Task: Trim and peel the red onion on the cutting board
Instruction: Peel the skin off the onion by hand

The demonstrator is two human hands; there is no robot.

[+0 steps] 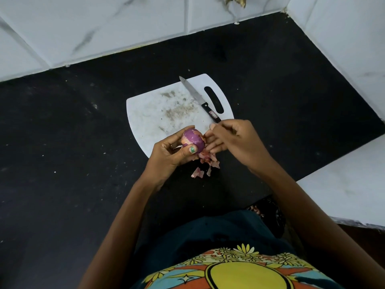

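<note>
My left hand (166,153) grips a small red onion (192,139) above the near edge of the white cutting board (158,113). The onion shows purple flesh with patches of papery skin still on it. My right hand (233,140) is right beside the onion, its fingertips at the onion's right side on a flap of skin. A knife (199,99) with a black handle lies on the board's right part, blade pointing away from me.
Torn pink onion skins (205,165) lie in a small heap on the black counter (73,132) just below the board. White tiled walls (104,28) close off the back and right. A white surface (350,184) adjoins the counter at the right.
</note>
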